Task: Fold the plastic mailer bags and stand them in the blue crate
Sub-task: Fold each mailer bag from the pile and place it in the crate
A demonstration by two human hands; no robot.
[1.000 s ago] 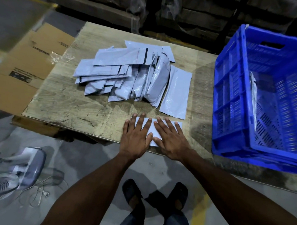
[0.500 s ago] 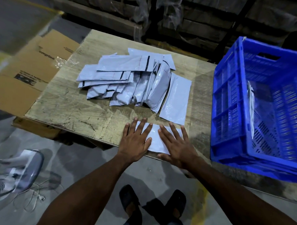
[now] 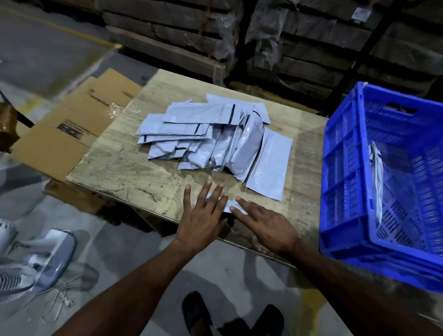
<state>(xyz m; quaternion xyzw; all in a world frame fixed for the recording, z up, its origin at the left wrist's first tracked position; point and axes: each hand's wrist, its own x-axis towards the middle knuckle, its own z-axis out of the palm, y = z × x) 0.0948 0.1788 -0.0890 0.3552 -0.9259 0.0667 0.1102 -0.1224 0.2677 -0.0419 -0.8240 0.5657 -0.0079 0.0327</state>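
A small folded grey mailer bag (image 3: 232, 207) lies at the near edge of the wooden table (image 3: 119, 168), mostly covered by my hands. My left hand (image 3: 203, 218) lies flat on it with straight, spread fingers. My right hand (image 3: 266, 224) presses on its right side, fingers straight and pointing left. A heap of several grey mailer bags (image 3: 206, 136) lies in the middle of the table, with one flat bag (image 3: 270, 167) beside it. The blue crate (image 3: 342, 173) stands at the right, and one folded bag (image 3: 376, 179) leans upright against its left inner wall.
Flattened cardboard (image 3: 72, 128) lies left of the table. A white fan (image 3: 21, 258) with a cable sits on the floor at the lower left. Wrapped stacked goods (image 3: 246, 37) stand behind the table. My feet (image 3: 231, 320) are below the table edge.
The bag under my hands shows much less than before. My right hand has turned so its fingers point left, toward my left hand. The camera has tilted up.
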